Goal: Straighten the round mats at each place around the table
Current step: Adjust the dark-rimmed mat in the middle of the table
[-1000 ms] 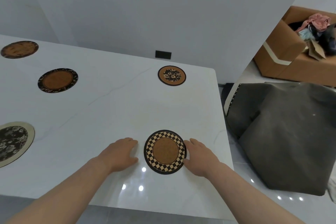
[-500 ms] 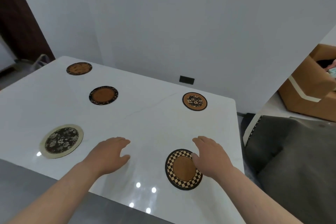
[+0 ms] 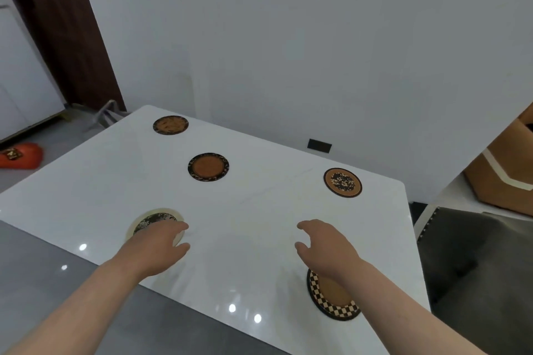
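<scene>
Here my left hand (image 3: 157,242) hangs loose and empty over the cream-rimmed floral mat (image 3: 150,220) near the table's (image 3: 253,210) left edge. Farther back lie three brown mats. My right hand (image 3: 324,248) hangs empty too, fingers spread, with the checkered mat (image 3: 331,295) beneath my wrist.

- The white marble-look table (image 3: 259,239) is smooth and glossy, mirroring ceiling lights.
- The round checker-rimmed mat (image 3: 334,294) has a matt, cork-like brown centre.
- The dark grey cloth cover (image 3: 476,253) looks soft and matt.
</scene>
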